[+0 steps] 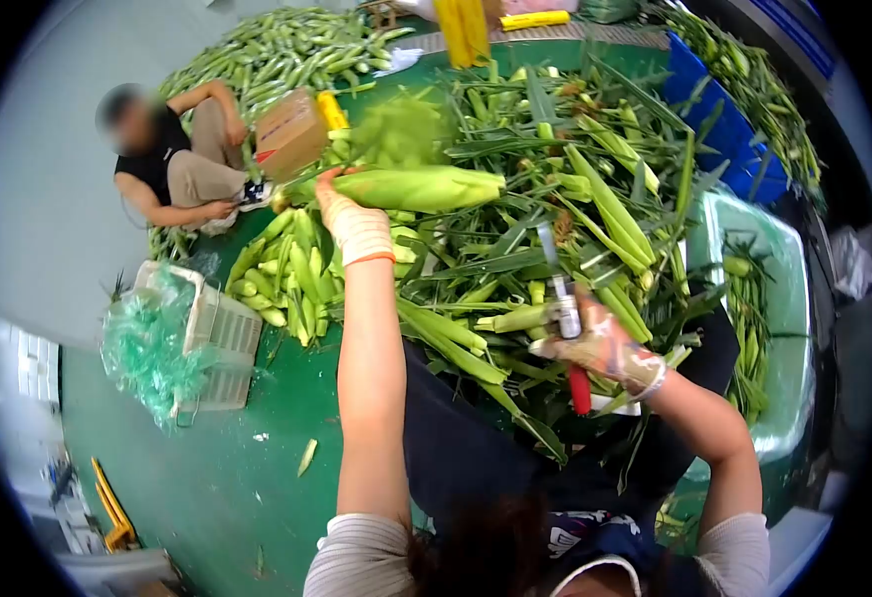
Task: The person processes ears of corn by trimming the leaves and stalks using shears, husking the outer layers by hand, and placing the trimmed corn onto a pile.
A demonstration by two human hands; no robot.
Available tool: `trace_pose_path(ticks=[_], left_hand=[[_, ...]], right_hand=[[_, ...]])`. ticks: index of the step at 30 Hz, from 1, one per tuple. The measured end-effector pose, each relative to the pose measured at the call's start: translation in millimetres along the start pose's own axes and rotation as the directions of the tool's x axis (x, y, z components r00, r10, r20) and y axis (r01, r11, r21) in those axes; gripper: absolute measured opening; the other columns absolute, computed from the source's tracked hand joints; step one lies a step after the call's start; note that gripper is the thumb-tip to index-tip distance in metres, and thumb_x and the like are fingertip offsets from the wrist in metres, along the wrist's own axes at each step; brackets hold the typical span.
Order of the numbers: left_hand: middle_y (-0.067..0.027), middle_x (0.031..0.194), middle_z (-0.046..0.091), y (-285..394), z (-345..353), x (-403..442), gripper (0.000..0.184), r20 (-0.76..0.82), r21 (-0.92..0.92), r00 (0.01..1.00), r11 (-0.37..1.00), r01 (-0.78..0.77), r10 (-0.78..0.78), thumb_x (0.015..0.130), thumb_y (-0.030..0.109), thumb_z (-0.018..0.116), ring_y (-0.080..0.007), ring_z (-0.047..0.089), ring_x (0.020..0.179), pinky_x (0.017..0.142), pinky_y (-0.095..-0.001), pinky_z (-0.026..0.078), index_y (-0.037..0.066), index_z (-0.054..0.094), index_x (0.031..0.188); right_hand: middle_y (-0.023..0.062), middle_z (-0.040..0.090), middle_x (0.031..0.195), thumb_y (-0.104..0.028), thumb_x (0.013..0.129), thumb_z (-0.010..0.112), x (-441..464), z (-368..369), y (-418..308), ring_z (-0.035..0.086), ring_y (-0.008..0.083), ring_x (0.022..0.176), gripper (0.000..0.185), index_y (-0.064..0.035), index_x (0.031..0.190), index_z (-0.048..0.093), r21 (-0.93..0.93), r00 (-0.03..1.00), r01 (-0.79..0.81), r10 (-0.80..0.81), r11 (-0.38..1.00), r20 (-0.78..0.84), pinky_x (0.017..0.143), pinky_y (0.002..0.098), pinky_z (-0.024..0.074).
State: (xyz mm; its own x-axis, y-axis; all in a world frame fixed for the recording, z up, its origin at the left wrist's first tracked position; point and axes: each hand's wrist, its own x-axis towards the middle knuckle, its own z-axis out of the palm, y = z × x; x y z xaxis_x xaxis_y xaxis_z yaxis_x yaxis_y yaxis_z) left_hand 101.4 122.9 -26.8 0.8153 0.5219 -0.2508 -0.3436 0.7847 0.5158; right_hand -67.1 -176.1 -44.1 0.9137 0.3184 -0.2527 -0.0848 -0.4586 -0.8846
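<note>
My left hand point(359, 227), in a pale glove with an orange cuff, is stretched out over the corn pile. Its fingers close around the near end of a green ear of corn point(426, 188) still in its husk. Lower on the right, my right hand point(603, 350) wears a patterned glove and grips a knife point(567, 310); the narrow blade points away from me and a red handle end shows below the hand. Around and under the right hand lie corn stalks and loose husk leaves point(515, 259).
Trimmed ears point(291, 274) lie left of my left hand. A white crate point(227, 343) holds green plastic. A person point(172, 164) sits at upper left beside a cardboard box point(291, 134) and more corn point(277, 50). Blue bin point(704, 109) and green wrapped block point(784, 298) stand right.
</note>
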Motion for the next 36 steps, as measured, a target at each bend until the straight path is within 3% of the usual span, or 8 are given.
trace_pose_path(ticks=[6, 11, 14, 21, 24, 27, 31, 36], left_hand=[[-0.0062, 0.081, 0.056, -10, 16, -37, 0.02, -0.051, 0.009, 0.997, 0.999, -0.051, 0.051, 0.08, 0.028, 0.054, -0.0219, 0.051, 0.077, 0.079, -0.0385, 0.042, 0.01, 0.049, 0.083], [-0.008, 0.087, 0.055, -16, 16, -61, 0.025, -0.021, 0.102, 0.997, 0.992, -0.072, 0.075, 0.083, 0.033, 0.05, -0.0231, 0.052, 0.084, 0.085, -0.0377, 0.042, 0.008, 0.051, 0.089], [-0.0088, 0.082, 0.053, -21, 3, -26, 0.027, -0.03, 0.046, 0.999, 0.998, -0.035, 0.037, 0.086, 0.035, 0.048, -0.0251, 0.051, 0.076, 0.08, -0.0422, 0.045, 0.008, 0.051, 0.085], [-0.0079, 0.069, 0.054, -36, -7, -11, 0.039, 0.346, 0.087, 0.873, 0.939, 0.334, -0.342, 0.085, 0.046, 0.052, -0.0265, 0.051, 0.066, 0.075, -0.045, 0.046, 0.007, 0.054, 0.083], [-0.0089, 0.07, 0.06, -37, 0, -14, 0.046, 0.324, 0.07, 0.852, 0.908, 0.412, -0.412, 0.082, 0.056, 0.055, -0.0279, 0.057, 0.068, 0.073, -0.0455, 0.047, 0.01, 0.058, 0.083], [-0.0116, 0.076, 0.064, -54, 3, -33, 0.051, 0.443, 0.261, 0.824, 0.93, 0.259, -0.354, 0.08, 0.058, 0.058, -0.0304, 0.061, 0.073, 0.07, -0.0466, 0.049, 0.009, 0.058, 0.089], [-0.013, 0.084, 0.065, -63, 22, -77, 0.052, 0.46, 0.256, 0.758, 0.886, 0.386, -0.463, 0.084, 0.054, 0.057, -0.0298, 0.062, 0.082, 0.078, -0.0446, 0.05, 0.005, 0.06, 0.102], [-0.0159, 0.097, 0.064, -40, -34, -13, 0.053, 0.513, 0.546, 0.858, 0.777, -0.315, -0.012, 0.091, 0.049, 0.049, -0.0266, 0.062, 0.085, 0.079, -0.04, 0.05, 0.006, 0.047, 0.121]], right_hand=[[0.0223, 0.05, 0.118, -0.047, 0.064, 0.079, 51, 33, -26, 0.049, 0.028, 0.107, 0.089, 0.0096, 0.122, 0.041, 0.254, 0.989, -0.135, 0.146, 0.958, -0.026, 0.093, 0.0309, 0.0425], [0.0116, 0.059, 0.087, -0.037, 0.07, 0.079, 94, 3, -19, 0.054, 0.0162, 0.083, 0.052, 0.0024, 0.094, 0.055, 0.4, 0.987, -0.009, -0.057, 0.917, 0.153, 0.081, 0.0292, 0.0461], [0.0124, 0.062, 0.082, -0.034, 0.066, 0.081, 77, 14, -4, 0.059, 0.0172, 0.073, 0.052, 0.0027, 0.094, 0.055, 0.094, 0.978, 0.012, 0.008, 0.996, -0.211, 0.068, 0.0309, 0.0503], [0.0066, 0.06, 0.068, -0.028, 0.085, 0.062, -8, -23, 23, 0.06, 0.0148, 0.059, 0.027, -0.0036, 0.077, 0.056, 0.704, 0.884, -0.434, 0.113, 0.562, 0.454, 0.054, 0.0301, 0.0529], [0.0091, 0.06, 0.083, -0.037, 0.078, 0.069, -24, -49, 8, 0.061, 0.0196, 0.074, 0.046, -0.0004, 0.101, 0.054, 0.091, 0.985, -0.108, 0.095, 0.99, 0.144, 0.067, 0.0319, 0.052], [0.0115, 0.06, 0.093, -0.039, 0.07, 0.077, -18, -52, -24, 0.059, 0.0225, 0.088, 0.068, -0.0015, 0.118, 0.046, -0.276, 0.969, -0.14, 0.075, 0.951, -0.235, 0.079, 0.0343, 0.049], [0.009, 0.062, 0.076, -0.025, 0.074, 0.075, 22, -39, -6, 0.06, 0.0154, 0.064, 0.047, -0.0002, 0.106, 0.051, 0.419, 0.996, 0.023, -0.055, 0.908, 0.065, 0.058, 0.0294, 0.0511], [0.0053, 0.057, 0.066, -0.009, 0.078, 0.068, 3, -47, 0, 0.057, 0.012, 0.052, 0.026, -0.0006, 0.094, 0.05, 0.374, 0.955, -0.045, 0.15, 0.926, -0.256, 0.046, 0.0246, 0.0479]])
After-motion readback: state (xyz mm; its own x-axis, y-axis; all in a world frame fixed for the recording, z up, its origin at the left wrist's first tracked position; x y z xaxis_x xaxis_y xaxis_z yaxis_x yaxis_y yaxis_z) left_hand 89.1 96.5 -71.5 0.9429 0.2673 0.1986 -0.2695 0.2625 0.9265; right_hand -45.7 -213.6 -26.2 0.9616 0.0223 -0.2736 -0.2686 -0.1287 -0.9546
